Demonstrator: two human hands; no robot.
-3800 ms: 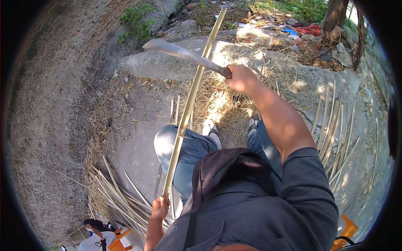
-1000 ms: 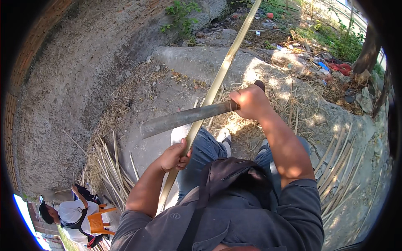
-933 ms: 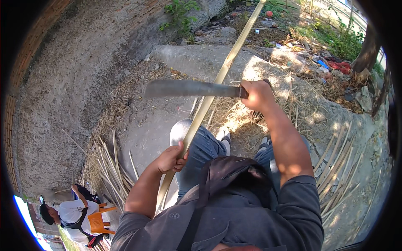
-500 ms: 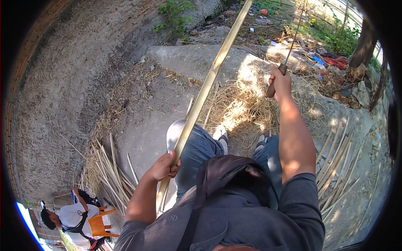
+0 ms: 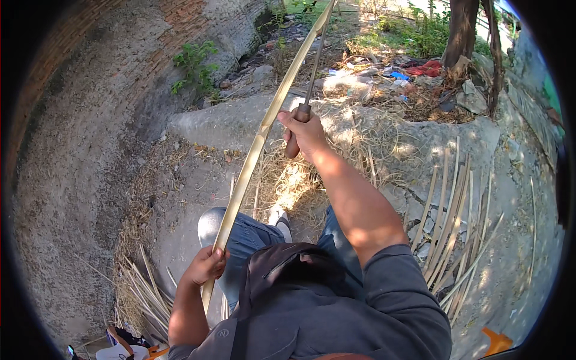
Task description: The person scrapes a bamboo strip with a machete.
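Observation:
A long pale bamboo strip (image 5: 259, 139) slants from my lap up toward the top of the picture. My left hand (image 5: 207, 265) grips it low down, beside my left knee. My right hand (image 5: 305, 132) is stretched forward and shut on the wooden handle of a long knife (image 5: 312, 78). The blade points up and away, seen edge-on, lying right beside the bamboo strip. I am seated, with jeans and shoes below my arms.
Bundles of split bamboo strips lie on the ground at right (image 5: 451, 222) and lower left (image 5: 139, 294). Dry shavings (image 5: 354, 138) cover a concrete slab (image 5: 216, 123) ahead. A brick wall (image 5: 198, 24) stands far left, with litter and a tree trunk (image 5: 462, 27) behind.
My right hand has swung the knife from lying across the strip to pointing upward along it. My left hand has slid lower on the strip. The view has tilted upward.

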